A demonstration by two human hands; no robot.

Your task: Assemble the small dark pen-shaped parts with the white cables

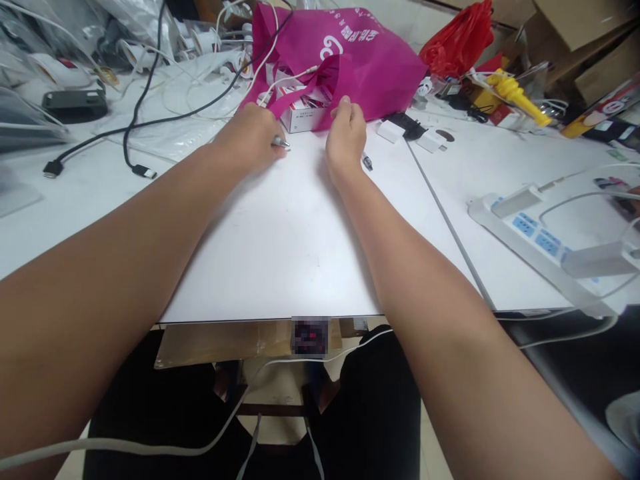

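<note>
My left hand (257, 137) is closed around a silver metallic item (281, 142) whose tip sticks out beside the thumb; a white cable end shows at its upper side. My right hand (347, 133) rests on its edge on the white table (295, 233), its fingers curled together; what they hold, if anything, is hidden. A dark pen-like piece (367, 162) lies just right of my right wrist. Behind both hands stands a magenta bag (380, 60), its handle draping over a small white box (303, 120).
Black cables (133, 127) cross the left side near a dark grey device (75, 105) and plastic-wrapped items. A power strip (540, 233) with plugs lies at right. Beyond are white adapters (391, 131), a red bag (457, 40), a yellow object (517, 97) and cardboard boxes (580, 27).
</note>
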